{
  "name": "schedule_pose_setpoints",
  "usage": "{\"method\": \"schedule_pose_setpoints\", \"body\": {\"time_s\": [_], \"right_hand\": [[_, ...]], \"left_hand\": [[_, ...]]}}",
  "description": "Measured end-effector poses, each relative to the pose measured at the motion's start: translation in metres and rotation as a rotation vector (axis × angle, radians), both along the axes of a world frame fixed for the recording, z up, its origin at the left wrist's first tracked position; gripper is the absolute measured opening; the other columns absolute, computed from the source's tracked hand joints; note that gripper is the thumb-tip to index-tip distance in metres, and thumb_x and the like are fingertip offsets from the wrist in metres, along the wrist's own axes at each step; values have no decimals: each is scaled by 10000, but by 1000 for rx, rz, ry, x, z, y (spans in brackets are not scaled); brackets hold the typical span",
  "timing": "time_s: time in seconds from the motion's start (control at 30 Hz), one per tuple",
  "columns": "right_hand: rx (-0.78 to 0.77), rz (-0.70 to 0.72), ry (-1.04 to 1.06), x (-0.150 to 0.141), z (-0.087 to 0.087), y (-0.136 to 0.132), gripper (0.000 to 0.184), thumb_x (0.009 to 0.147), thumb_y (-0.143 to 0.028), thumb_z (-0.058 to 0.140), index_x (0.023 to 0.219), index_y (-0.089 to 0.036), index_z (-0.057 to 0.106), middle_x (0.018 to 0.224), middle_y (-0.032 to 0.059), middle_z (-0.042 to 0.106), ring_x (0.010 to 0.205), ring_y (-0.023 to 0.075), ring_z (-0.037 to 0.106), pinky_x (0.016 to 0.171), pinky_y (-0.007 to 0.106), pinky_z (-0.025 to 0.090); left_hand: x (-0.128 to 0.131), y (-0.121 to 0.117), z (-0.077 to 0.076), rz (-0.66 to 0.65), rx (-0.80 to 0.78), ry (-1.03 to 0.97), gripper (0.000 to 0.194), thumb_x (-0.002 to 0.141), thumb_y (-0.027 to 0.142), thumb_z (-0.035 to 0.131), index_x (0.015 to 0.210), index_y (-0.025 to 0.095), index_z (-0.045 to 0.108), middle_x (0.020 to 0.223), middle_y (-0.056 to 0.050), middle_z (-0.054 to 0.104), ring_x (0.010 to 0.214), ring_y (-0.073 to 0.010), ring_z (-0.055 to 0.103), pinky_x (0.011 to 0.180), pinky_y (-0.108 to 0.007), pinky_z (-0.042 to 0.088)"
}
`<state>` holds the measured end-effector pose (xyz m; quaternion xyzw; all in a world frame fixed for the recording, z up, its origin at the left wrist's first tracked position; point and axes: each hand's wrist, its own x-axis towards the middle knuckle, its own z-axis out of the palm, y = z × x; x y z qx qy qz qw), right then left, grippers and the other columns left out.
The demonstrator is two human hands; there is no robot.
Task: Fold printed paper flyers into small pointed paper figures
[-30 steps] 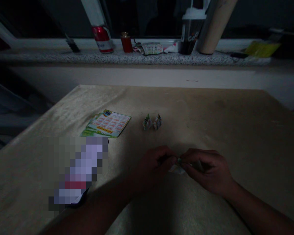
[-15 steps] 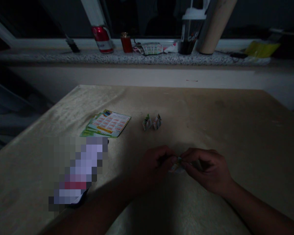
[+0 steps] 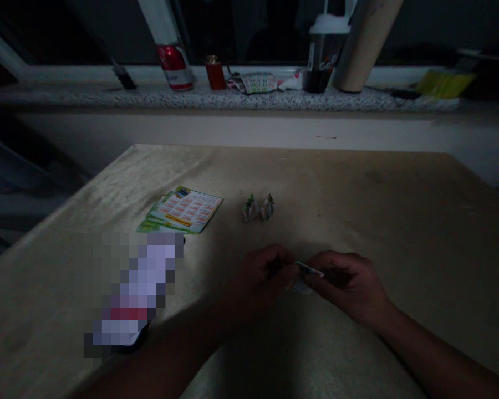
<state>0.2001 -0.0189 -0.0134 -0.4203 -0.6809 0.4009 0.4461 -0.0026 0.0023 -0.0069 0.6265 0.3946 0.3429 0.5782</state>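
Note:
Between my two hands is a small folded piece of printed paper [image 3: 301, 285], partly covered by fingers. My left hand [image 3: 268, 274] pinches its left side between thumb and forefinger. From the right, my right hand [image 3: 347, 282] grips the other side, its fingers closed. A light edge of the paper shows along the top between the fingertips. Farther back on the table stand two small folded paper pieces [image 3: 250, 209], side by side, printed in green, white and dark tones. A fanned stack of printed cards [image 3: 187, 209] lies to their left.
A blurred-out phone-like object [image 3: 143, 282] lies on the table [image 3: 378, 199], left of my left forearm. On the granite sill [image 3: 216, 100] stand a red can [image 3: 174, 67], an orange bottle [image 3: 215, 73], a lidded cup [image 3: 322, 55] and a tan cylinder [image 3: 368, 47].
The paper's upper edge now shows as a longer light strip between my fingertips. My right fingers have shifted slightly. The paper pieces and cards on the table are unmoved.

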Motion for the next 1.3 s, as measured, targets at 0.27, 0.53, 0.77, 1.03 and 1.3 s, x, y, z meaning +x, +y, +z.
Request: {"method": "schedule_pose_setpoints", "body": {"time_s": [0.27,0.53,0.77,1.03,1.3], "right_hand": [[-87,-46,20,-2,1,1,120,845,-229,748,743,-166,749,597,14,723,484,119,650,446,193,530],[-108,-57,-42,1,4,1,186,852,-271,746,698,-167,737,568,15,716,469,124,648,426,191,503],[-147,7,-32,4,3,0,149,842,-242,755,711,-170,750,593,19,730,509,130,660,462,195,515],[-353,-59,219,-2,4,0,84,782,-242,809,755,-175,766,646,11,742,550,112,665,524,184,541],[-252,-91,110,0,1,-1,177,814,-281,779,685,-163,753,583,15,682,503,104,573,465,198,457]], "left_hand": [[3,-5,3,72,145,113,222,921,346,571,795,163,580,654,41,491,592,-107,434,547,-228,339],[3,-3,1,50,124,109,198,903,338,579,798,170,573,663,36,505,602,-113,459,554,-226,358],[-2,2,-3,-6,104,119,201,868,340,627,819,146,645,686,8,573,624,-127,527,575,-235,402],[-1,0,0,193,265,129,163,866,269,606,770,152,668,660,9,591,618,-119,536,595,-231,429],[-2,0,1,197,179,195,102,716,228,703,665,145,672,552,27,583,514,-93,503,493,-192,378]]}}
